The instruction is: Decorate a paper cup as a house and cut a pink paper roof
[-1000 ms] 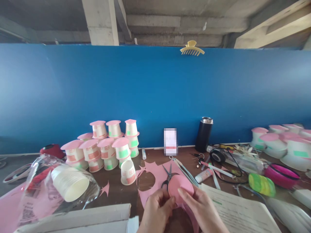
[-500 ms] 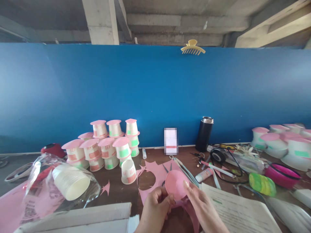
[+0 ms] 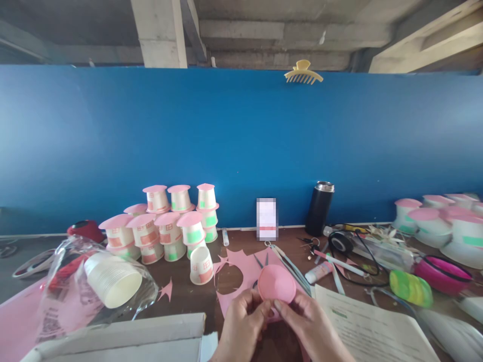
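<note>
A round pink paper disc point(image 3: 277, 284), slightly cone-shaped, is held between my two hands over the table. My left hand point(image 3: 245, 319) pinches its lower left edge with thumb and fingers. On the lower right edge, my right hand point(image 3: 304, 317) grips it, thumb near the front rim. Behind the disc lies a pink sheet point(image 3: 247, 264) with round holes cut out of it, and scissors point(image 3: 261, 260) rest on that sheet, their handles mostly hidden. A white paper cup point(image 3: 201, 265) with a drawn window and door stands upside down to the left.
Stacked cups with pink roofs point(image 3: 166, 229) stand at back left. Plain nested cups point(image 3: 113, 281) lie in clear plastic. A black flask point(image 3: 319, 208), glue tube point(image 3: 319, 272), printed sheet point(image 3: 370, 327) and pink pouch point(image 3: 439, 274) are at right. A white box point(image 3: 124, 334) lies front left.
My right thumb has moved down from the disc's right side to its lower edge, close to my left thumb. The disc now faces me as a fuller round. The view has shifted slightly.
</note>
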`<action>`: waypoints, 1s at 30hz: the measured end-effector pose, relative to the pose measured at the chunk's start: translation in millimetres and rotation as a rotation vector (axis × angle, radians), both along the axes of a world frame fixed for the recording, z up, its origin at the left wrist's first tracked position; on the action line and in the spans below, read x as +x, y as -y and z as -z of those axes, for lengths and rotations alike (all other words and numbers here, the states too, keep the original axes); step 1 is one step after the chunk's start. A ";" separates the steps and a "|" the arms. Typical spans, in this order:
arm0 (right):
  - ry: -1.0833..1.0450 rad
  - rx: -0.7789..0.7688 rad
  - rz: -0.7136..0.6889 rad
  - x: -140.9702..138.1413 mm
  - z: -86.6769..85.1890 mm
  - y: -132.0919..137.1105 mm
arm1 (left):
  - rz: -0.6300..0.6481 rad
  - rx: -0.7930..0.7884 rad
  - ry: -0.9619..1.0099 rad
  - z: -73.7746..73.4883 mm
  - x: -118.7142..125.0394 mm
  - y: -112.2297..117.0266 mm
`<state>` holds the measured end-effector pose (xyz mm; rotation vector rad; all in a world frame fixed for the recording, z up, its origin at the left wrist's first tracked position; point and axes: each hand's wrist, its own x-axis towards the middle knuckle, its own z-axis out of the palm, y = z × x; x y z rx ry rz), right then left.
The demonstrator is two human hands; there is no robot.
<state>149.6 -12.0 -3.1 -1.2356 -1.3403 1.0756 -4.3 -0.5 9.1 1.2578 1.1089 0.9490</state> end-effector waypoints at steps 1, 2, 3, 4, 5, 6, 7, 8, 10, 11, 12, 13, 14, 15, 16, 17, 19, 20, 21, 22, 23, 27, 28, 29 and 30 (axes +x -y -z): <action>0.022 -0.011 0.003 0.2 -0.1 -0.6 | -0.002 0.004 -0.001 0.1 -0.3 0.0; 0.036 -0.018 -0.003 0.3 -0.6 -1.2 | -0.004 0.011 0.000 -0.1 -0.7 0.1; 0.045 -0.023 -0.019 0.3 -1.1 -1.8 | -0.004 0.017 0.002 -0.4 -1.3 0.1; 0.053 -0.017 -0.038 0.3 -1.2 -2.4 | -0.005 0.022 0.006 -0.8 -2.0 0.1; 0.063 -0.007 -0.047 0.3 -0.8 -3.0 | -0.006 0.026 0.010 -1.2 -2.8 -0.1; 0.080 0.006 -0.045 0.4 0.2 -3.5 | -0.007 0.028 0.014 -1.3 -3.7 -0.6; 0.106 0.024 -0.024 0.6 1.7 -3.8 | -0.006 0.030 0.019 -0.9 -4.4 -1.3; 0.143 0.045 0.017 0.9 3.3 -3.7 | -0.006 0.028 0.027 0.0 -5.1 -2.2; 0.252 0.117 0.137 2.1 5.2 -1.9 | -0.021 0.002 0.056 3.3 -5.9 -4.7; 0.319 0.173 0.196 3.0 4.7 0.0 | -0.041 -0.022 0.080 5.5 -6.0 -6.0; 0.391 0.245 0.253 4.1 2.9 2.5 | -0.068 -0.051 0.108 7.9 -5.9 -7.3; 0.463 0.330 0.285 5.4 0.1 5.5 | -0.095 -0.077 0.136 10.1 -5.5 -8.3; 0.533 0.424 0.292 6.5 -3.6 8.6 | -0.118 -0.098 0.160 12.0 -5.0 -9.1; 0.600 0.533 0.292 7.4 -7.5 11.6 | -0.131 -0.110 0.178 13.5 -4.5 -9.4; 0.668 0.632 0.266 8.0 -11.2 14.2 | -0.134 -0.116 0.188 14.4 -3.9 -9.5; 0.735 0.709 0.240 8.0 -14.3 16.1 | -0.129 -0.117 0.189 14.9 -3.3 -9.2; 0.849 0.792 0.183 6.6 -17.4 17.7 | -0.113 -0.112 0.170 15.0 -2.5 -7.9; 0.887 0.803 0.169 5.2 -17.2 17.4 | -0.108 -0.107 0.156 14.8 -2.3 -7.3; 0.911 0.808 0.165 3.8 -16.0 16.6 | -0.103 -0.097 0.144 14.6 -2.2 -6.6; 0.925 0.811 0.164 2.3 -14.2 15.5 | -0.098 -0.085 0.136 14.3 -2.2 -6.1; 0.931 0.811 0.168 1.1 -12.1 14.4 | -0.096 -0.074 0.130 14.0 -2.2 -5.7; 0.970 0.809 0.179 0.7 -5.6 11.9 | -0.089 -0.063 0.107 11.8 -1.3 -4.5; 0.979 0.812 0.178 1.5 -5.0 11.8 | -0.091 -0.064 0.097 11.0 -0.8 -4.1; 0.984 0.815 0.176 2.5 -4.8 11.9 | -0.092 -0.064 0.086 10.2 -0.3 -3.8; 0.984 0.819 0.174 3.4 -4.8 11.9 | -0.094 -0.063 0.074 9.3 0.3 -3.5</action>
